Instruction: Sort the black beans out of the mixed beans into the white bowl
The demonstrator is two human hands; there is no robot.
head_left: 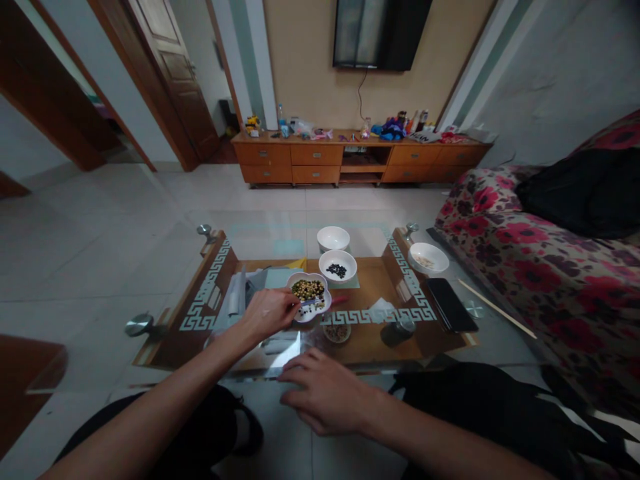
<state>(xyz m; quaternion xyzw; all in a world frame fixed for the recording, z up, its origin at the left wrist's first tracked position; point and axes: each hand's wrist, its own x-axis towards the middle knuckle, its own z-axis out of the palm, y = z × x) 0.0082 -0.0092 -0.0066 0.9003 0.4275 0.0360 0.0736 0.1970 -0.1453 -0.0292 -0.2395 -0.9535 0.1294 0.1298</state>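
My left hand (273, 312) reaches over the left rim of a white flower-shaped dish (326, 308), its fingers pinched together. From the fingertips a thin pale strip (314, 302) runs across the dish; its exact kind is too small to tell. Mixed yellow and green beans (307, 289) lie heaped behind the strip, and a few dark and pale ones in front of it. Behind the dish stands a white bowl (325, 273) with black beans (337, 271). My right hand (327, 393), fingers loosely bent and apart, hovers near the table's front edge with nothing visible in it.
The glass table (260, 233) also bears another white bowl (333, 233), a bowl with pale pieces (429, 259), a black phone (451, 305) and a wooden stick (500, 310). Beneath the glass show a small bowl (337, 333) and a dark jar (397, 332). A flowered sofa (560, 247) stands right.
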